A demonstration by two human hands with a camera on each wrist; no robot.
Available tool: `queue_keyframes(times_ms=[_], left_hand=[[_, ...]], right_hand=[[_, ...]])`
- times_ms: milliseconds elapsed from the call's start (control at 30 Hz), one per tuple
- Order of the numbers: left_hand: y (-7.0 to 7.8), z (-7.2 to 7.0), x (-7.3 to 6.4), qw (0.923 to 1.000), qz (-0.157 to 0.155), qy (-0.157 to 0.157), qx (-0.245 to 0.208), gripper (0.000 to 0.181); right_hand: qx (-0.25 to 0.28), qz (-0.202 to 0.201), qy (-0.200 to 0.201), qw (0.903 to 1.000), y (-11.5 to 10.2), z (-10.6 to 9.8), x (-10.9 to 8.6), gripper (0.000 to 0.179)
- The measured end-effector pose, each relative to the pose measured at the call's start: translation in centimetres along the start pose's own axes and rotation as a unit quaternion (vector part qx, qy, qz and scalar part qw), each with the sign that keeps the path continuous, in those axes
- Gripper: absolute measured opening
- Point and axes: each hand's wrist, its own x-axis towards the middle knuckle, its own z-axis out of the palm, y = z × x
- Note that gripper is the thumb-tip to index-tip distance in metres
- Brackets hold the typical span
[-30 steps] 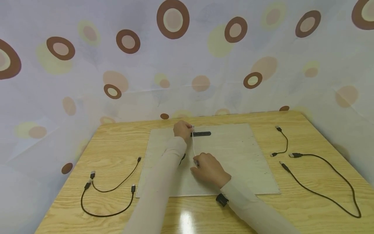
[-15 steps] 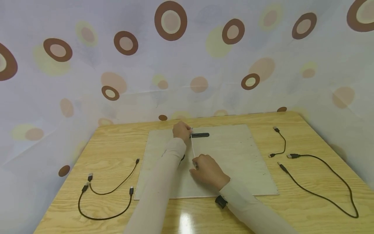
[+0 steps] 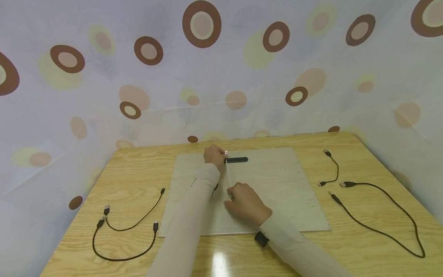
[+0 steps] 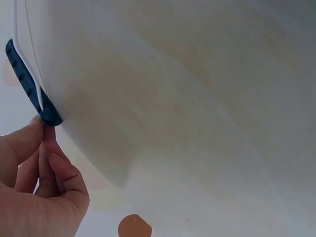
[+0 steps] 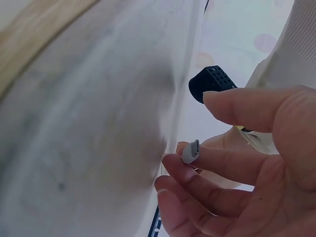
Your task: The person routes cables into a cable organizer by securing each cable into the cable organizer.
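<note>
A dark cable organizer strip [image 3: 237, 159] with several notches lies near the far edge of the pale board [image 3: 277, 192]. My left hand [image 3: 214, 156] pinches its left end between thumb and fingers. In the left wrist view, a white cable [image 4: 24, 64] runs along the strip and into a notch near the fingertips. The cable's far plug [image 3: 226, 152] shows just beyond my left fingers. Its near part stretches towards my right hand [image 3: 247, 204], low over the board. The grey plug [image 5: 191, 151] pokes out among the curled right fingers, and the thumb stands apart from it.
Two short black cables [image 3: 133, 229] [image 3: 124, 258] lie at the left of the wooden table [image 3: 138, 165]. On the right are a short black cable [image 3: 337, 167] and a longer looped one [image 3: 384, 196]. A patterned curtain [image 3: 221, 77] surrounds the table's back and sides.
The head view has shifted slightly. The white far plug has turned a little at my left fingertips, showing its end face. Both hands otherwise stay nearly still.
</note>
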Motion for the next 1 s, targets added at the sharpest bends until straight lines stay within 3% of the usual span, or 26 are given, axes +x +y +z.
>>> queue_keyframes(times_ms=[200, 433, 800, 1000], left_hand=[[-0.1, 0.1, 0.2, 0.9999, -0.011, -0.006, 0.01, 0.012], [-0.4, 0.3, 0.5, 0.9998, -0.012, -0.004, 0.015, 0.015], [-0.5, 0.2, 0.5, 0.9999, -0.009, -0.006, -0.001, 0.014], [-0.4, 0.0, 0.2, 0.9997, 0.019, -0.011, -0.003, 0.01]], right_hand=[[-0.008, 0.009, -0.02, 0.9997, -0.2, 0.2, -0.3, 0.018], [-0.011, 0.024, -0.025, 0.9993, -0.4, 0.2, -0.9, 0.04], [-0.01, 0.019, -0.035, 0.9992, -0.6, 0.1, -1.1, 0.041], [-0.013, 0.016, -0.032, 0.9993, -0.4, 0.1, -1.2, 0.041]])
